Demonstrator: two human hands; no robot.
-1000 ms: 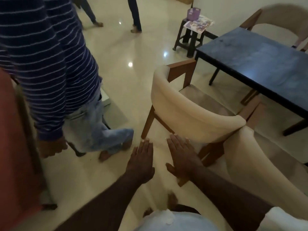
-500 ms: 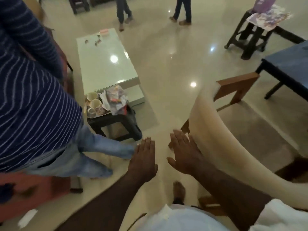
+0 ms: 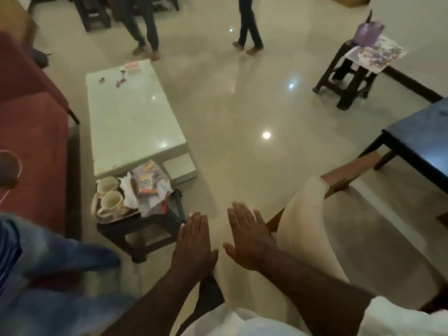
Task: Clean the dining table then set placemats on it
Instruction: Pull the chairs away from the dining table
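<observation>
My left hand [image 3: 194, 241] and my right hand [image 3: 249, 235] are held out flat side by side over the floor, fingers straight, holding nothing. The dark dining table [image 3: 421, 137] shows only a corner at the right edge, well away from both hands. A cream padded chair [image 3: 322, 229] with a wooden frame stands just right of my right hand. A patterned mat [image 3: 374, 54] lies on a dark stool [image 3: 349, 78] at the far right, with a purple box [image 3: 368, 32] on it.
A low white coffee table [image 3: 131, 122] stands ahead left. In front of it a small dark stool [image 3: 145, 229] carries a tray with two cups [image 3: 110, 195] and wrappers. A red sofa [image 3: 31, 132] is at left. A person in jeans [image 3: 48, 267] is close at lower left; two people stand far off.
The view has swung left, away from the dining table toward the coffee table. The person in the striped top has slid to the lower left. My hands keep the same flat pose.
</observation>
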